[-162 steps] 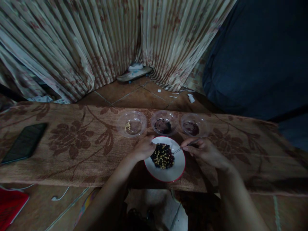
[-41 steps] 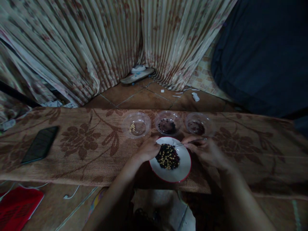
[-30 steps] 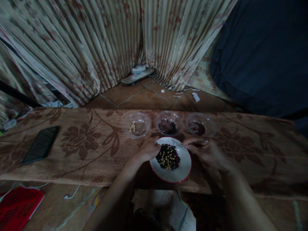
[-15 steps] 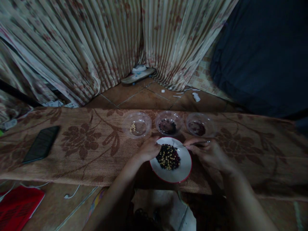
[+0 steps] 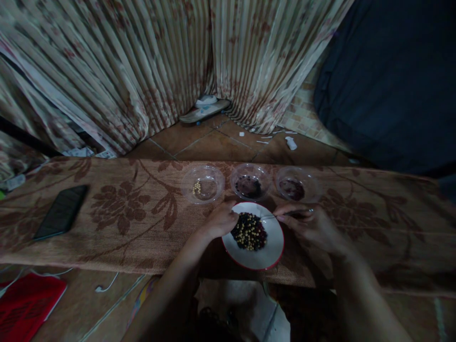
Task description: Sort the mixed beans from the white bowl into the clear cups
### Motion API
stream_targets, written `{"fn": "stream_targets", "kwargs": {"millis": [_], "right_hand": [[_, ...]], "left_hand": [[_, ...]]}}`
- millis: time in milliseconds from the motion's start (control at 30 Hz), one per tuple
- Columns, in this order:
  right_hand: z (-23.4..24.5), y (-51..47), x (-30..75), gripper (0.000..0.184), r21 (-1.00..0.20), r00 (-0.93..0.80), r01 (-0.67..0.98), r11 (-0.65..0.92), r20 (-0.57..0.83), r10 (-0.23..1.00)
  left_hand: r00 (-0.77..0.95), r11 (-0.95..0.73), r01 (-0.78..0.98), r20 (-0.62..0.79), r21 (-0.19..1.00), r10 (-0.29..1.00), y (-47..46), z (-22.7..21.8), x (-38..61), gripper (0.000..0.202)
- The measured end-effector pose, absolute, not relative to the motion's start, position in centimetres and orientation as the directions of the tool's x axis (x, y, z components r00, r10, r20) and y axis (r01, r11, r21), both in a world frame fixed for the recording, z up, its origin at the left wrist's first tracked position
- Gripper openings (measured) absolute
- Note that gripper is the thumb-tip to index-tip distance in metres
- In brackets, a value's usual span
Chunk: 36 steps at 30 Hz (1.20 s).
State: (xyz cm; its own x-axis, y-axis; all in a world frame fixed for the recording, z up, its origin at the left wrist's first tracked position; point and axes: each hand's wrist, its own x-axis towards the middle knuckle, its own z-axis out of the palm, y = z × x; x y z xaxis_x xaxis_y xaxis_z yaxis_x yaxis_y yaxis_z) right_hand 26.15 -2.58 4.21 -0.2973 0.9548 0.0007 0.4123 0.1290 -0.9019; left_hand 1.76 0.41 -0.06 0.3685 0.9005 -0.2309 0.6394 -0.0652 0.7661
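A white plate with a red rim (image 5: 272,247) rests at the front of the cloth-covered table. On it lies a heap of mixed dark and pale yellow beans (image 5: 250,231). The fingers of my left hand (image 5: 221,221) are closed on the plate's upper left rim. In my right hand (image 5: 308,223) is a pair of thin metal tweezers (image 5: 268,217), pinched above the right rim, with the tips pointing at the heap. Whether a bean sits between the tips is too small to tell.
Behind the plate stand three clear plastic bowls: one with pale beans (image 5: 213,190), one with black beans (image 5: 261,178), one with dark red beans (image 5: 304,180). A phone (image 5: 61,212) lies on the left of the patterned tablecloth (image 5: 142,237). Striped curtains (image 5: 171,61) hang beyond.
Very little differs. My right hand and the tweezers have shifted slightly over the plate's right side; my left hand stays on the rim.
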Motion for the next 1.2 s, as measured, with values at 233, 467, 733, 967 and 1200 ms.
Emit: {"fn": "stream_targets", "kwargs": {"millis": [233, 467, 733, 967, 1200], "right_hand": [[3.7, -2.5, 25.8, 0.021, -0.905, -0.303, 0.405, 0.129, 0.0, 0.953], [3.5, -2.4, 25.7, 0.021, -0.905, -0.298, 0.402, 0.141, 0.017, 0.954], [3.6, -2.3, 25.7, 0.019, -0.9, -0.305, 0.408, 0.152, 0.023, 0.952], [2.7, -2.2, 25.9, 0.02, -0.904, -0.291, 0.403, 0.146, 0.024, 0.956], [3.4, -2.4, 25.6, 0.02, -0.916, -0.277, 0.386, 0.107, -0.004, 0.961]], "left_hand": [[0.359, -0.071, 0.644, -0.219, 0.762, 0.908, 0.3, -0.3, 1.8, 0.023], [0.366, -0.071, 0.646, -0.227, 0.76, 0.902, 0.5, -0.5, 1.8, 0.024], [0.363, -0.074, 0.655, -0.227, 0.752, 0.903, 0.5, -0.4, 1.8, 0.024], [0.378, -0.084, 0.635, -0.214, 0.768, 0.901, 0.4, 0.0, 1.9, 0.023], [0.371, -0.057, 0.623, -0.23, 0.78, 0.9, 0.4, 0.0, 1.9, 0.023]]}}
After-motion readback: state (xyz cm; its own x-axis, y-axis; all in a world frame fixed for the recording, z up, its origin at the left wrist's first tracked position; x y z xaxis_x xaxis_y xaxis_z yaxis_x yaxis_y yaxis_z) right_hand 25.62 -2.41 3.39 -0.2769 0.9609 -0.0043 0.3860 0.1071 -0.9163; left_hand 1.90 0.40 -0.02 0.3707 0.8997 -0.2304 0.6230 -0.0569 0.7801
